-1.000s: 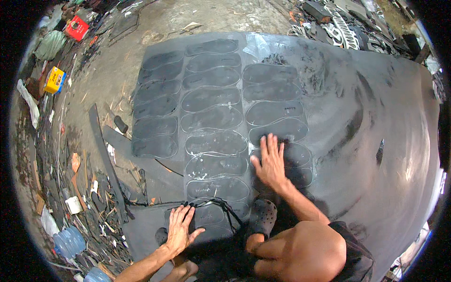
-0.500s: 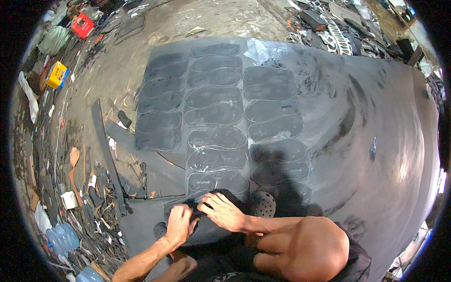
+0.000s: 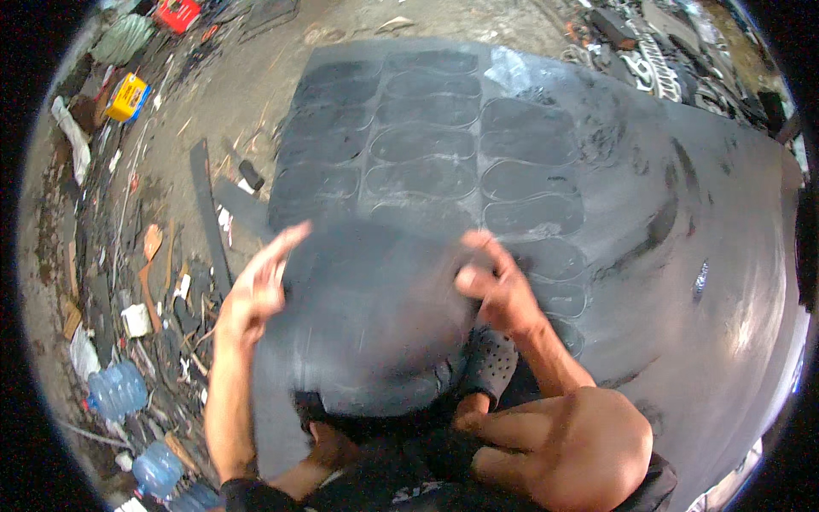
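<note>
Between my hands is a large, smooth, dark curved piece (image 3: 375, 299), raised in front of my lap. It is blurred by motion, so its kind is hard to tell. Notches show along its near edge. At its left side, my left hand (image 3: 256, 294) grips the edge, fingers pointing away from me. On the opposite edge, my right hand (image 3: 508, 294) has its thumb and fingers curled around it. The piece covers the near part of a big black sheet (image 3: 631, 282) marked with rows of shoe-sole outlines (image 3: 422, 145). My foot in a dark perforated clog (image 3: 490, 367) rests beside it.
Scraps and offcuts (image 3: 162, 358) litter the floor at left, with clear blue plastic bottles (image 3: 119, 392) near them. A yellow box (image 3: 128, 98) and a red box (image 3: 177, 14) stand farther off. Cut-out waste (image 3: 657, 72) lies beyond the sheet at far right. A dark-handled tool (image 3: 250, 175) lies left of the sheet.
Both hands have moved apart and upward from close together near the sheet's surface. The dark curved piece is now raised between them. The whole view has shifted slightly.
</note>
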Motion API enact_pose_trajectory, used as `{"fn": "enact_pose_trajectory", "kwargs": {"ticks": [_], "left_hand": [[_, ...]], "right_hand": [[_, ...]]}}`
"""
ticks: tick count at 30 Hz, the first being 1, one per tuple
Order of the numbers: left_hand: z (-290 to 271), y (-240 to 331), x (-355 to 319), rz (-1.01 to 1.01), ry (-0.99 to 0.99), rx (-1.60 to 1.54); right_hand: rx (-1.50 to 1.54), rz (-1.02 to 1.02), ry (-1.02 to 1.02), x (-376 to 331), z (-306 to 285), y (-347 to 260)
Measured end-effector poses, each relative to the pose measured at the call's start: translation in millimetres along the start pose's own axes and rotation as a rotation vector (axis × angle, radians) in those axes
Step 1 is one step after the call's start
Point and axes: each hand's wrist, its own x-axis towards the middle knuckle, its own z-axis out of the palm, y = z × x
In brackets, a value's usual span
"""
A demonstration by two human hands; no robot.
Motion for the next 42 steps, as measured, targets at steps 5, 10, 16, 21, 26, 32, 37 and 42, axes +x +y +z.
{"fn": "enact_pose_trajectory", "kwargs": {"ticks": [5,10,16,21,26,32,37,42], "left_hand": [[28,-27,75,0.028,0.213,-0.478],[56,-41,111,0.116,-0.132,-0.651],[62,-133,139,-0.071,0.256,0.087],[67,-192,152,-0.115,0.296,0.123],[115,-185,171,-0.280,0.250,-0.627],[174,-178,160,-0.239,0.423,-0.181],[155,-169,151,0.059,0.215,0.279],[121,-162,185,0.010,0.505,0.256]], "right_hand": [[-0.115,-0.198,0.203,30,-20,-34],[-0.215,-0.335,0.306,34,-59,-54],[-0.160,-0.218,0.233,36,-123,-14],[-0.490,-0.070,0.206,29,-150,1],[0.372,-0.034,0.414,35,-206,16],[-0.091,-0.126,0.554,53,-152,-6],[-0.425,-0.054,0.437,37,-199,-20],[-0.582,-0.039,0.415,45,-229,-40]]}}
